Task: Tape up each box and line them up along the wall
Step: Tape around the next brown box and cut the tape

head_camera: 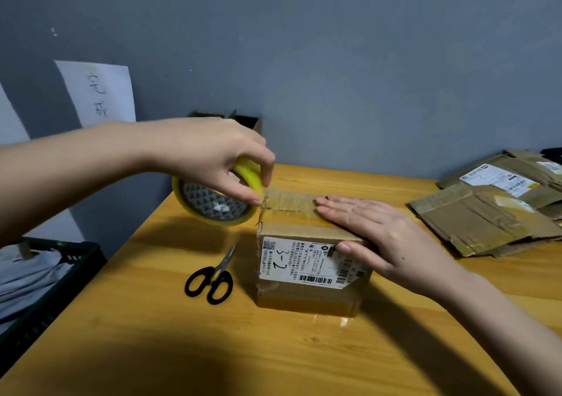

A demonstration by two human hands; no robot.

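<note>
Showing "3-2" handwritten on the white label (299, 263) of the small brown cardboard box (307, 274); showing "完成" on the white paper sheet (100, 94).

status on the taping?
Left hand grips tape roll at box edge. Right hand flat on top. Scissors beside box, clear.

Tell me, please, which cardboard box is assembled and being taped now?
The box under the right hand, with the label marked 3-2. The boxes at the right lie flattened in a pile.

Glossy varnished wood table (304, 350); on it matt worn cardboard box (307, 298), shiny yellow plastic tape roll (213, 204).
</note>
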